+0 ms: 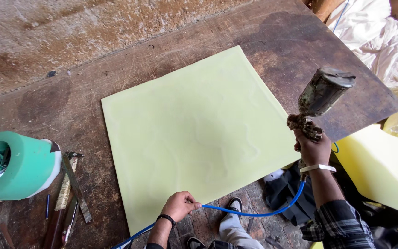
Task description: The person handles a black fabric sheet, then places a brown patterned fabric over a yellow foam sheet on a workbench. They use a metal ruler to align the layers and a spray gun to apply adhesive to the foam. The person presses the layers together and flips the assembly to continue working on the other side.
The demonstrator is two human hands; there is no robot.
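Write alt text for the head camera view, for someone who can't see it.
Seen from above, a right hand holds a grimy spray gun beside a pale yellow foam sheet on a worn wooden board, while the left hand pinches its blue hose.

The foam sheet [194, 133] looks matt, soft and smooth; the wooden board [70, 106] is scratched and stained; the metal spray gun [321, 99] is crusted and dull; the hose [254, 213] is glossy plastic.

Both hands closed: left [179, 206] low, right [313, 148] raised.
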